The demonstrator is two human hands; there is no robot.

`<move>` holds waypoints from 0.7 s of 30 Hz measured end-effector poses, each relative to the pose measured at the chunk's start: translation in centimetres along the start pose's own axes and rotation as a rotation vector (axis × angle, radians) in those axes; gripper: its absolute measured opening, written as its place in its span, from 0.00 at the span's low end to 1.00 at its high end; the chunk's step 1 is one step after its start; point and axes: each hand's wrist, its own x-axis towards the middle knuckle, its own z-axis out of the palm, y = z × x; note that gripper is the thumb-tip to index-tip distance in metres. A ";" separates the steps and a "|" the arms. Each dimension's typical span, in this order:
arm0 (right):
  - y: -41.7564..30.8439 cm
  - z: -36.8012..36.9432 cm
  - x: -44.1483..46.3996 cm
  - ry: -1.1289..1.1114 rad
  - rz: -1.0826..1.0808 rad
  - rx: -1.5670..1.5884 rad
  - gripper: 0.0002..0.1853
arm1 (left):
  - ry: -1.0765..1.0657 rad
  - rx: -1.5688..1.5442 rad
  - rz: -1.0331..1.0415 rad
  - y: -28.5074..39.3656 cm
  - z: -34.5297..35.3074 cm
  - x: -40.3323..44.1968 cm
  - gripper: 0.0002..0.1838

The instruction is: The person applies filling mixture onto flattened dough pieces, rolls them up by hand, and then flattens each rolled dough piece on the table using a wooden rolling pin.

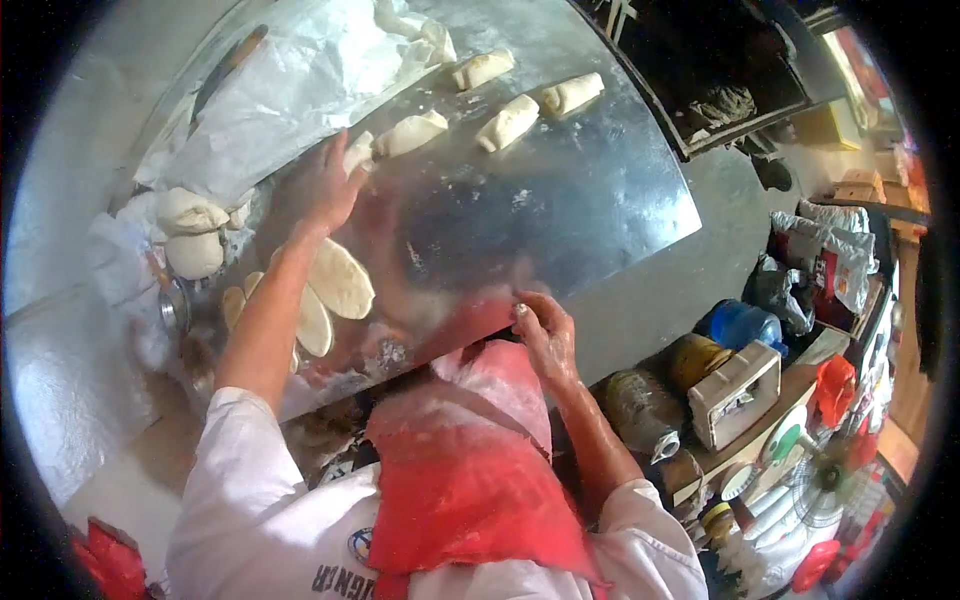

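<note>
Left hand (330, 194), fingers spread, rests at a dough roll (359, 151), upper left; right hand (550, 338), fingers curled, apparently braces by the metal table (470, 235).

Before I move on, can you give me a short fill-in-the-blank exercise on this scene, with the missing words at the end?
1. The left hand is beside a pale cylindrical roll of ____.
2. The right hand is at the near ____ of the shiny grey metal tabletop.
3. The flat, pale dough oval is nearer to the left hand than to the ____ hand.
4. The cloth apron is coloured ____.

Missing words: dough; edge; right; red.
</note>
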 end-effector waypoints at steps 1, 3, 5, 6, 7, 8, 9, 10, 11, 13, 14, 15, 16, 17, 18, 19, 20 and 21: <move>-0.4 1.0 0.1 -0.022 -0.049 -0.041 0.18 | 0.143 -0.191 0.020 -1.0 -0.2 -0.3 0.32; -1.3 3.0 -0.6 -0.091 -0.027 -0.103 0.19 | 0.291 -0.380 0.051 -3.3 -0.8 -1.6 0.30; -0.9 5.9 -0.9 -0.163 0.001 -0.197 0.23 | 0.027 -0.453 -0.248 -6.7 -1.2 -4.6 0.24; -0.2 7.3 -1.1 -0.152 -0.003 -0.193 0.23 | 0.025 -0.455 -0.236 -8.3 -0.9 -5.6 0.24; 0.3 8.9 -1.4 -0.187 -0.005 -0.202 0.24 | -0.042 -0.284 -0.179 -9.5 -0.7 -6.5 0.22; 0.8 10.6 -1.7 -0.224 -0.005 -0.211 0.25 | -0.107 -0.112 -0.123 -11.0 -0.7 -7.2 0.19; 1.6 12.5 -2.0 -0.218 -0.001 -0.213 0.25 | -0.112 -0.116 -0.119 -12.3 -0.2 -7.8 0.19; 2.5 14.3 -2.2 -0.184 0.021 -0.146 0.26 | -0.120 -0.235 -0.095 -11.5 -0.3 -8.5 0.18; 3.2 16.0 -2.3 -0.148 0.038 -0.079 0.27 | -0.124 -0.356 -0.069 -10.6 -0.4 -9.0 0.16; 4.1 19.4 -2.5 -0.043 0.073 0.009 0.28 | -0.144 -0.422 -0.097 -9.6 -0.4 -9.7 0.15; 4.1 21.1 -2.7 0.057 0.110 0.104 0.29 | -0.167 -0.479 -0.130 -9.4 -0.4 -10.1 0.13; 3.9 22.5 -3.1 0.063 0.111 0.100 0.29 | -0.170 -0.486 -0.127 -9.3 -0.6 -10.7 0.13; 2.6 23.8 -3.8 0.154 0.118 0.191 0.30 | -0.131 -0.464 -0.013 -9.2 -0.8 -11.3 0.12; 1.8 24.9 -4.1 0.247 0.121 0.283 0.30 | -0.090 -0.441 0.104 -9.1 -1.3 -11.6 0.12; 1.7 25.6 -4.1 0.258 0.114 0.280 0.30 | -0.090 -0.449 0.114 -9.1 -1.9 -11.2 0.12; 1.7 26.2 -4.0 0.297 0.127 0.285 0.30 | -0.194 -0.479 0.007 -8.9 -2.7 -10.8 0.12; 1.6 26.6 -4.0 0.337 0.144 0.290 0.31 | -0.302 -0.506 -0.101 -8.8 -3.0 -10.4 0.13; 1.5 26.8 -4.0 0.352 0.144 0.285 0.31 | -0.311 -0.516 -0.093 -9.7 -1.9 -9.9 0.13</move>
